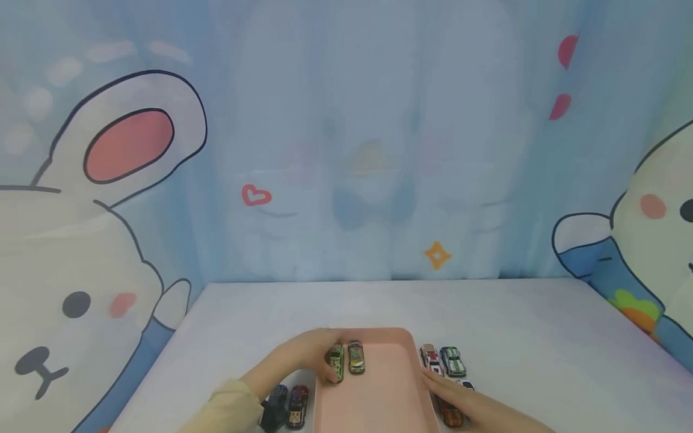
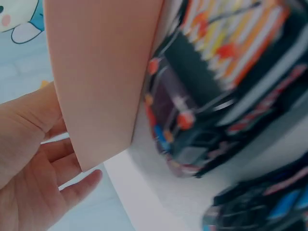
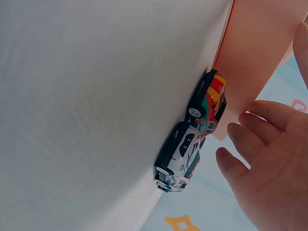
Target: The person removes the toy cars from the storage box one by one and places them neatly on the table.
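Observation:
A pink tray (image 1: pixel 373 403) lies on the table. My left hand (image 1: pixel 308 353) reaches over its left rim and grips a green toy car (image 1: pixel 337 362) at the far-left corner, thumb at the near end. In the left wrist view the tray wall hides that car and part of the fingers. Beside it in the tray sits a green and yellow toy car (image 1: pixel 356 357). My right hand (image 1: pixel 457 397) rests by the tray's right side, fingers extended and fingertips near the wall; in the right wrist view its palm (image 3: pixel 274 163) shows with nothing held.
Outside the tray's left wall stand a black toy car (image 1: pixel 298 407) and a dark one (image 1: pixel 278 398). To the right are a red and white car (image 1: pixel 431 358), a green and white car (image 1: pixel 453 361) and an orange-brown one (image 1: pixel 450 415). A patterned curtain (image 1: pixel 368 150) hangs behind the table.

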`<state>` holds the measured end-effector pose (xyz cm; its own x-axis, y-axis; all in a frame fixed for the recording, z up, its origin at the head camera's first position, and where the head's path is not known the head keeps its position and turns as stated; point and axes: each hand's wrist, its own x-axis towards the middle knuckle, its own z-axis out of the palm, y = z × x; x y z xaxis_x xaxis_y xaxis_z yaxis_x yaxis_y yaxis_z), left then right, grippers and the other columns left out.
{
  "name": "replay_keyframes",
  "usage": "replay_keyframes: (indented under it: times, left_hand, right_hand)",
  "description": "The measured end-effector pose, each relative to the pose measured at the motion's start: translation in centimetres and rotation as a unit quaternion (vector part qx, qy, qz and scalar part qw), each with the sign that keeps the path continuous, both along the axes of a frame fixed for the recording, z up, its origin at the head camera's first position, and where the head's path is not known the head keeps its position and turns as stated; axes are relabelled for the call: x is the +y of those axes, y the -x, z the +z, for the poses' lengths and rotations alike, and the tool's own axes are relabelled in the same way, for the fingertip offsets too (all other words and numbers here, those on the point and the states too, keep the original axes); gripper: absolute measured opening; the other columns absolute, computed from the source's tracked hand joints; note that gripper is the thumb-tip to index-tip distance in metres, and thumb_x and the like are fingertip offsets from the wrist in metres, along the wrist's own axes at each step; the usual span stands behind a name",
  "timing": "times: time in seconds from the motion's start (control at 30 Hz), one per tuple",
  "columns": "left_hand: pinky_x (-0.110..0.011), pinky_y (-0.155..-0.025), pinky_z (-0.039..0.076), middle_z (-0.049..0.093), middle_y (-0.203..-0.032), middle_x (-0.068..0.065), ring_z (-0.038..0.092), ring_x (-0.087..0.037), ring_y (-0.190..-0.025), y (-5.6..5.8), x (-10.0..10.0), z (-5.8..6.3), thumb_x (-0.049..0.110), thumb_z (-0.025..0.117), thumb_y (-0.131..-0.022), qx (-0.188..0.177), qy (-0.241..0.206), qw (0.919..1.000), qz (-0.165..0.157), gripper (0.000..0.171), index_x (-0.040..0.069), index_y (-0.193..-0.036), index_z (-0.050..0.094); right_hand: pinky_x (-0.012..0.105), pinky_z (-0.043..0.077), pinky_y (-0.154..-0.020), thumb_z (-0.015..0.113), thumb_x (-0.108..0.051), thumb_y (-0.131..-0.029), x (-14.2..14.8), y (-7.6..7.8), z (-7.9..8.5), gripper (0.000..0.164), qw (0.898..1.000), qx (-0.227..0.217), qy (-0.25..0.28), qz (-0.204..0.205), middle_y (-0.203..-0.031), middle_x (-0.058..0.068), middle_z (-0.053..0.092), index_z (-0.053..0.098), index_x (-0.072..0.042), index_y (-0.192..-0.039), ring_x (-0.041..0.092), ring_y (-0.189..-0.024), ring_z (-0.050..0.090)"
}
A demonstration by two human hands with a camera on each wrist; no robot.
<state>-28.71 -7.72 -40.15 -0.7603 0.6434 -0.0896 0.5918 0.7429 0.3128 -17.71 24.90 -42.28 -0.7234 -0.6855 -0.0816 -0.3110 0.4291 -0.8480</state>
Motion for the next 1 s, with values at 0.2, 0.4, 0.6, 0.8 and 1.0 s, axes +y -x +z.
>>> replay_keyframes:
  times: [0.2, 0.4, 0.6, 0.8, 1.0]
  left_hand:
    - [-0.036, -0.090, 0.046, 0.060, -0.110, 0.004, 0.056, -0.015, -0.102, -0.8, -1.0, 0.2, 0.026, 0.085, -0.064, 0.026, -0.052, 0.9983, -0.007, 0.064, 0.012, -0.120, 0.056]
    - [-0.025, -0.073, 0.050, 0.062, -0.100, 0.005, 0.056, -0.007, -0.082, -1.0, -1.2, 0.1, 0.012, 0.082, -0.068, 0.021, -0.136, 0.9897, -0.039, 0.048, 0.010, -0.110, 0.059]
    - [-0.022, -0.060, 0.049, 0.062, -0.096, 0.005, 0.057, -0.008, -0.074, -1.7, -1.5, 0.4, 0.008, 0.078, -0.074, -0.020, -0.205, 0.9780, -0.035, 0.049, 0.009, -0.118, 0.058]
    - [-0.031, -0.070, 0.052, 0.061, -0.096, 0.005, 0.060, -0.012, -0.084, -2.0, -2.3, 1.2, 0.016, 0.076, -0.078, -0.025, -0.263, 0.9641, -0.028, 0.047, 0.009, -0.120, 0.056]
    - [-0.038, -0.077, 0.052, 0.061, -0.104, -0.002, 0.062, -0.016, -0.088, -2.1, -4.0, 2.9, 0.013, 0.074, -0.080, -0.031, -0.309, 0.9503, -0.028, 0.046, 0.007, -0.122, 0.055]
  right_hand:
    - [0.064, 0.032, -0.093, 0.063, -0.019, -0.091, -0.6, -0.1, -0.2, 0.077, 1.000, 0.001, 0.010, 0.002, -0.153, 0.019, 0.008, 0.015, -0.014, -0.151, 0.033, -0.134, 0.011]
    - [0.056, 0.036, -0.096, 0.065, -0.023, -0.090, -0.2, -0.6, 0.1, 0.079, 1.000, -0.008, 0.007, -0.012, -0.153, 0.016, 0.010, 0.016, -0.015, -0.151, 0.036, -0.135, 0.013]
    - [0.046, 0.039, -0.096, 0.066, -0.019, -0.089, 0.0, -0.9, 0.5, 0.081, 0.998, -0.041, 0.038, -0.002, -0.154, 0.017, 0.007, 0.014, -0.013, -0.151, 0.018, -0.136, 0.014]
    - [0.034, 0.040, -0.097, 0.066, -0.021, -0.088, 0.3, -0.6, 0.4, 0.082, 1.000, -0.005, 0.024, 0.017, -0.152, 0.022, 0.007, 0.014, -0.008, -0.150, -0.012, -0.123, 0.016]
    - [0.027, 0.038, -0.097, 0.066, -0.024, -0.088, 0.5, -0.3, 0.3, 0.083, 0.999, 0.036, 0.010, 0.027, -0.151, 0.024, 0.009, 0.014, -0.008, -0.150, -0.006, -0.128, 0.015]
